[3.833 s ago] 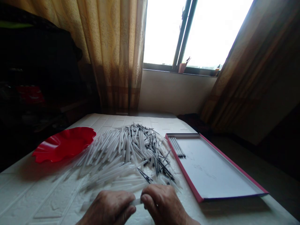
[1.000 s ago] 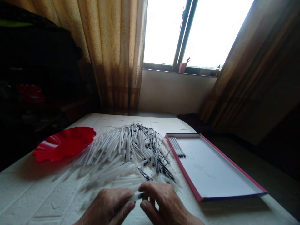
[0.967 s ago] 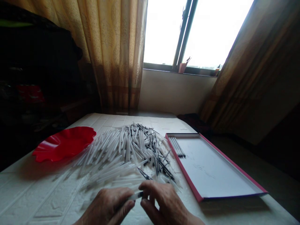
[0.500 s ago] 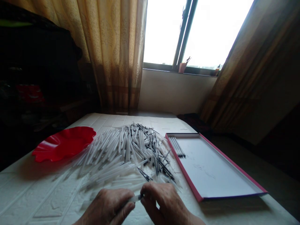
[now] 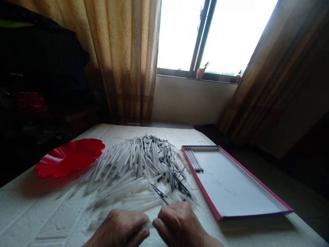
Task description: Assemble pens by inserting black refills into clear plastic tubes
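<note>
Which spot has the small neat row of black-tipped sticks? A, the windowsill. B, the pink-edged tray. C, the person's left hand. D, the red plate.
B. The black-tipped sticks lie side by side at the far end of the pink-edged tray, near its left wall.

Daylight floods in through the overexposed window (image 5: pixel 180 34), glaring white, while the room's left side sinks into deep shadow. Wide-angle distortion tilts the right curtain (image 5: pixel 267 68), and the pile of plastic tubes (image 5: pixel 128 171) looks perhaps slightly soft.
</note>
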Demonstrator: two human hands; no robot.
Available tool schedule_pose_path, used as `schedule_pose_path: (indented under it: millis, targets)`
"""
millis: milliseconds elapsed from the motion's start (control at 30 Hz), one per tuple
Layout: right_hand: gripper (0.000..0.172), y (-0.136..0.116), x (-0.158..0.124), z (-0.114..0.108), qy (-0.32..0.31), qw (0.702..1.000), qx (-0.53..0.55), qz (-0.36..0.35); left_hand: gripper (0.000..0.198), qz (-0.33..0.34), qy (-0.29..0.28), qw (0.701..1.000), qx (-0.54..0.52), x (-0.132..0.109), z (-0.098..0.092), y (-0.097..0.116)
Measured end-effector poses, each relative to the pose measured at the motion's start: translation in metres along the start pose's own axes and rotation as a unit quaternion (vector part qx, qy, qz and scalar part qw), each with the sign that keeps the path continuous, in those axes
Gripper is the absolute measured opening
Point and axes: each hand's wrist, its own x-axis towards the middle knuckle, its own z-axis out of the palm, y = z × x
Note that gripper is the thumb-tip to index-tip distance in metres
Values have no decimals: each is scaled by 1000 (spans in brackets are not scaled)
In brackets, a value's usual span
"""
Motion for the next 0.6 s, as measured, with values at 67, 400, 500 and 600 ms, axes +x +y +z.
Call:
schedule_pose_path:
  millis: [67,400,500,600]
  targets:
    - [43,0,0,0,-6,1000,3,2,26,-14,-28,999,14,1,-6,4]
    - [13,-2,4,-12,1,992,127,12,28,-72,-19,992,-104,-5,4,-10]
    - [14,-1,4,-13,-4,992,129,3,29,-70,-24,991,-113,-5,2,-8]
    - [16,0,3,-13,-2,991,132,0,32,-70,-42,992,-92,-3,-3,-5]
